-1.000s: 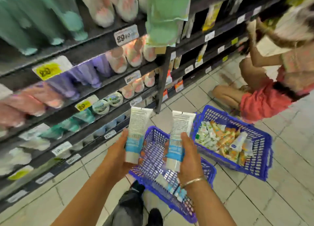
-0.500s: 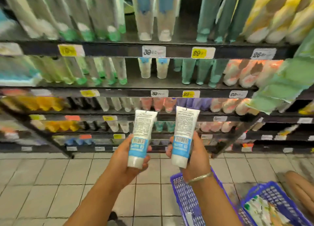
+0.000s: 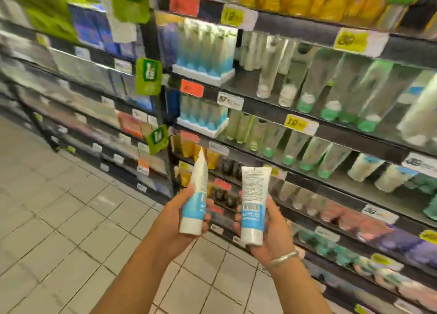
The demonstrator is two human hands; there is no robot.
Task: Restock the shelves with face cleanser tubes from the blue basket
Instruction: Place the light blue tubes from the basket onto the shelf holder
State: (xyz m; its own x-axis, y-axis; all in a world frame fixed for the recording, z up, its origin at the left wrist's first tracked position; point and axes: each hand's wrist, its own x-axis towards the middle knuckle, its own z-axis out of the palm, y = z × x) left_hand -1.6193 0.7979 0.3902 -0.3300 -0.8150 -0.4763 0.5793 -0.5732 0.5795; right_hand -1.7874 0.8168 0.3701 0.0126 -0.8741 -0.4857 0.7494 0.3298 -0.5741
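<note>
My left hand [image 3: 176, 215] grips a white and blue face cleanser tube [image 3: 196, 195], cap down, its crimped end tilted up to the right. In my right hand [image 3: 272, 228] is a second white and blue tube [image 3: 254, 202], held upright with its barcode side facing me. Both tubes are held in front of the dark shelves [image 3: 331, 129]. Rows of similar white and blue tubes [image 3: 205, 51] stand in a tray on an upper shelf, with another row [image 3: 203, 115] one shelf below. The blue basket is out of view.
Shelves full of green, orange, pink and white tubes run along the right and back. Green hanging tags [image 3: 148, 76] stick out from the upright post. Tiled floor [image 3: 71, 219] spreads to the left.
The view has swung up and left, so the blue baskets have left the frame. Both hands still hold their tubes; the left tube has turned edge-on and tilted.
</note>
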